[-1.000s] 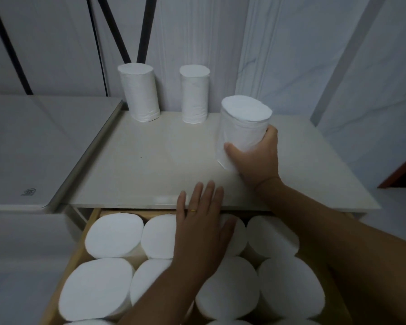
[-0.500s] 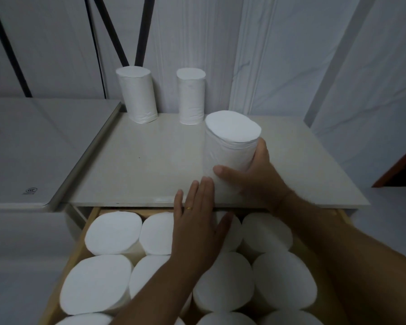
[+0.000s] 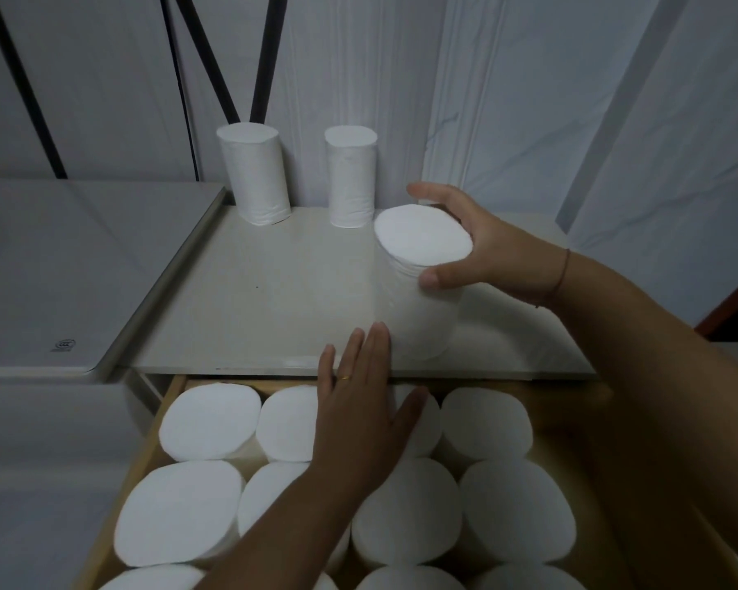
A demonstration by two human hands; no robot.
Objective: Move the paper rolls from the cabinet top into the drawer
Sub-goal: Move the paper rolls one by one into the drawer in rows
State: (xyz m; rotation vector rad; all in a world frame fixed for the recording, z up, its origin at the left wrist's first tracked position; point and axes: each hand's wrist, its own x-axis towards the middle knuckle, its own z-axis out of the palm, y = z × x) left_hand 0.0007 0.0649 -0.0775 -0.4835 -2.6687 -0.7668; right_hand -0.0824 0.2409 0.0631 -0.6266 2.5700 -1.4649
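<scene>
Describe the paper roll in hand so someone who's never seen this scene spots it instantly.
Start at the pale cabinet top above the open drawer. Three white paper rolls are over it: two back rolls stand untouched at the wall, and the held roll is nearer the front edge, on the right. It alone is gripped by the right hand, thumb in front, fingers behind.

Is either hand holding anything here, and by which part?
The right hand grips one paper roll near its top end, thumb on the near side, fingers round the far side. The left hand lies flat over the drawer, holding nothing.
</scene>
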